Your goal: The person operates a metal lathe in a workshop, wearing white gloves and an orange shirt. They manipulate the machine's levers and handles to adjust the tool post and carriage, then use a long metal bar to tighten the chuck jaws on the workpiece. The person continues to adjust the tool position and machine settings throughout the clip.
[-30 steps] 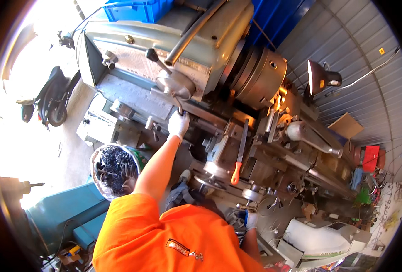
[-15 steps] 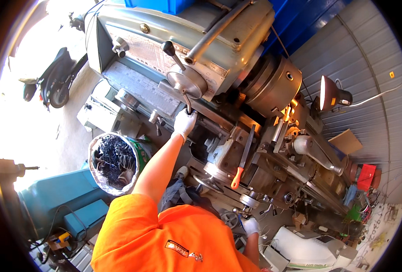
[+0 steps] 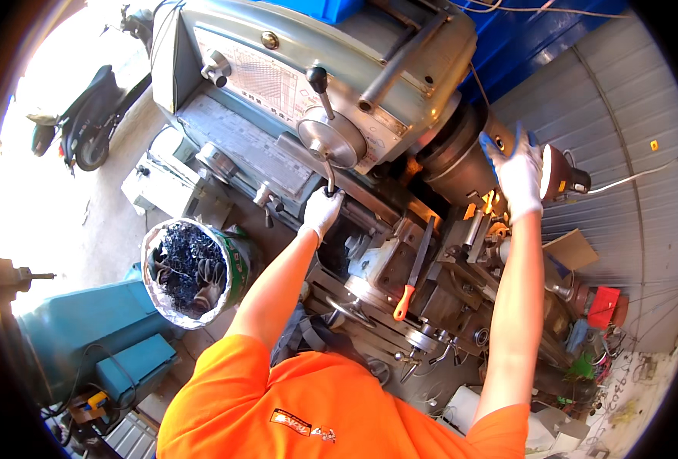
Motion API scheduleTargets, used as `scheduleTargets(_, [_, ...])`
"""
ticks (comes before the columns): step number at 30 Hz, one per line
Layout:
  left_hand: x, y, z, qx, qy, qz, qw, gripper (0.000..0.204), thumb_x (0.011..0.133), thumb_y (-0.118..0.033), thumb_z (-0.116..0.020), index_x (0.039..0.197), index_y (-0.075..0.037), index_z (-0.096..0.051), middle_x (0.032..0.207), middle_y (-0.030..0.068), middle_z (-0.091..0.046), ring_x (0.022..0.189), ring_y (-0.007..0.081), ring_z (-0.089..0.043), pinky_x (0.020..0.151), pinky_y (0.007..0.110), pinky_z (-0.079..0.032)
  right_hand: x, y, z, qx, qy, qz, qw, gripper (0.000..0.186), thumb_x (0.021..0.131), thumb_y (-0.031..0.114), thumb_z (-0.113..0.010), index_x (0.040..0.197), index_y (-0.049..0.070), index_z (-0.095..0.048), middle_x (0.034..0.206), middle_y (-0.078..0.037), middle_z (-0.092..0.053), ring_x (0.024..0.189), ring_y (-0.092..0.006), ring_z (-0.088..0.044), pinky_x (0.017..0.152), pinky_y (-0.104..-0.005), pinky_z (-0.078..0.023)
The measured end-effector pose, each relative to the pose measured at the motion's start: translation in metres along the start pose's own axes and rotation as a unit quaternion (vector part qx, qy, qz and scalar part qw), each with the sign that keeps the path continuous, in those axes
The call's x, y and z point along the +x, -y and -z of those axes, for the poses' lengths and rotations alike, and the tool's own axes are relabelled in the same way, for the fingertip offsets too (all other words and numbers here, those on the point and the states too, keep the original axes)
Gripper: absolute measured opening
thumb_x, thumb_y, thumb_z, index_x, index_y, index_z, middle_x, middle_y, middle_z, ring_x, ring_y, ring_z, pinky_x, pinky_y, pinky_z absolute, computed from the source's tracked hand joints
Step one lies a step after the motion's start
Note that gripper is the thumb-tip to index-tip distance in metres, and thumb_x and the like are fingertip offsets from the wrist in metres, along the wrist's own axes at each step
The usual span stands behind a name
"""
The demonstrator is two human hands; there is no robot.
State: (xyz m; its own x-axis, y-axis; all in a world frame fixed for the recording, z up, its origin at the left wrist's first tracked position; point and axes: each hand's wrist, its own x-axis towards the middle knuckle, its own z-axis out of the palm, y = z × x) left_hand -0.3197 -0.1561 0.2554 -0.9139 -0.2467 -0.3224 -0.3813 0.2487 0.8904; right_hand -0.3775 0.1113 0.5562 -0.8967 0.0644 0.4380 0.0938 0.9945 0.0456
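Note:
My left hand, in a white glove, is closed around the lower end of a bent lever on the lathe's round metal hub. The lever's other arm, with a black knob, points upward. My right hand, gloved in white with blue fingers, stretches forward beside the large round chuck. Its fingers are spread apart and it holds nothing visible; I cannot tell whether it touches the chuck. Just right of that hand is a work lamp. An orange-handled file lies on the carriage.
A bucket full of dark metal chips stands left of my left arm. Handwheels and small levers project from the lathe's front. Light-blue machinery stands at lower left, a parked scooter beyond. Corrugated metal wall runs along the right.
My right hand has risen from the small control levers low on the lathe to beside the chuck. My left hand stays on the lever. The view has shifted slightly.

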Motion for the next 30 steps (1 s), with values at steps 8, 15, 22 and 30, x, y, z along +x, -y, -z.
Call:
scheduleTargets(8, [-0.021, -0.011, -0.005, -0.206, 0.070, 0.065, 0.974, 0.027, 0.090, -0.026, -0.064, 0.086, 0.001, -0.064, 0.069, 0.0008, -0.059, 0.060, 0.0111, -0.049, 0.056, 0.031, -0.042, 0.059, 0.021, -0.070, 0.031, 0.139, -0.169, 0.975, 0.079, 0.077, 0.062, -0.060, 0.135, 0.009, -0.052, 0.132, -0.026, -0.054, 0.121, -0.0394, -0.054, 0.100, -0.0419, -0.044])
scheduleTargets(15, [-0.016, -0.005, -0.003, 0.007, 0.033, -0.030, 0.999, 0.032, 0.086, -0.032, -0.064, 0.095, -0.001, -0.064, 0.081, 0.0175, -0.067, 0.076, 0.0296, -0.066, 0.071, 0.039, -0.050, 0.112, -0.046, -0.103, 0.134, 0.224, -0.173, 0.950, 0.071, 0.077, 0.058, -0.060, 0.126, 0.007, -0.061, 0.126, -0.019, -0.060, 0.122, -0.0330, -0.055, 0.099, -0.0376, -0.043])
scheduleTargets(22, [-0.007, -0.002, 0.009, 0.062, 0.027, -0.010, 0.998, 0.038, 0.086, -0.039, -0.062, 0.099, -0.004, -0.064, 0.098, 0.0220, -0.067, 0.097, 0.0412, -0.062, 0.083, 0.046, -0.049, 0.076, -0.003, -0.081, 0.101, 0.150, -0.211, 0.961, 0.078, 0.077, 0.061, -0.060, 0.134, 0.008, -0.054, 0.132, -0.018, -0.057, 0.127, -0.0320, -0.051, 0.102, -0.0345, -0.041])
scheduleTargets(30, [-0.007, 0.006, -0.005, -0.005, -0.021, -0.045, 0.999, 0.028, 0.087, -0.026, -0.065, 0.093, 0.001, -0.063, 0.079, 0.0185, -0.066, 0.071, 0.0305, -0.061, 0.071, 0.038, -0.048, 0.023, 0.025, -0.057, -0.019, 0.094, -0.204, 0.974, 0.088, 0.078, 0.060, -0.062, 0.150, 0.020, -0.031, 0.148, -0.028, -0.032, 0.133, -0.0400, -0.042, 0.105, -0.0446, -0.041])
